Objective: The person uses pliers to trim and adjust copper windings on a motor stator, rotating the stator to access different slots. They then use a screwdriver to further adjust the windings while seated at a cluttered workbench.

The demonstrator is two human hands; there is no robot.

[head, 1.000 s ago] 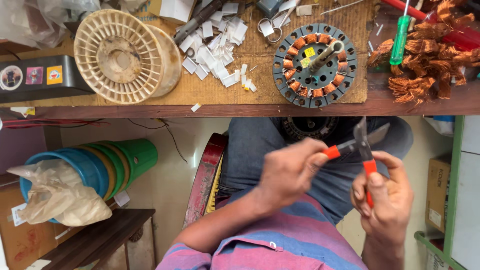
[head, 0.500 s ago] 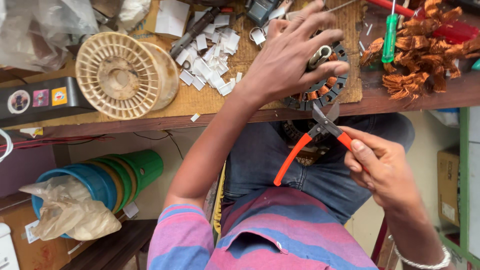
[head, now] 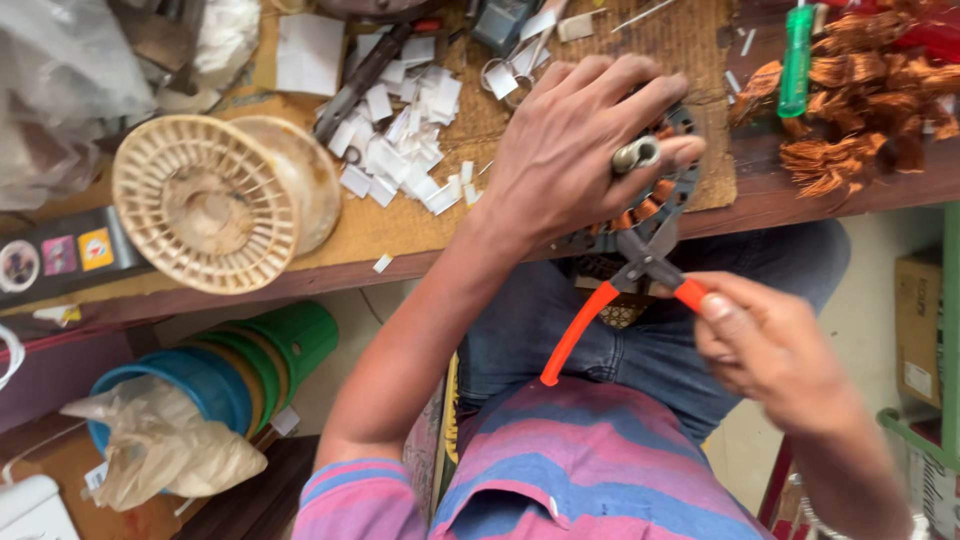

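Observation:
My left hand lies spread over a round motor stator with copper-coloured windings on the workbench, fingers curled around its far rim. A small metal sleeve shows between my fingers. My right hand holds cutting pliers with orange handles just below the bench edge. The pliers' jaws point up and touch the stator's near rim. Most of the stator is hidden under my left hand.
A cream plastic wire spool lies at the left of the wooden bench. White paper slips, a green screwdriver and a tangle of copper wire sit at the back. Stacked buckets stand below.
My left hand left the pliers, reached up to the bench and settled on the stator. My right hand brought the pliers up to the stator's near edge.

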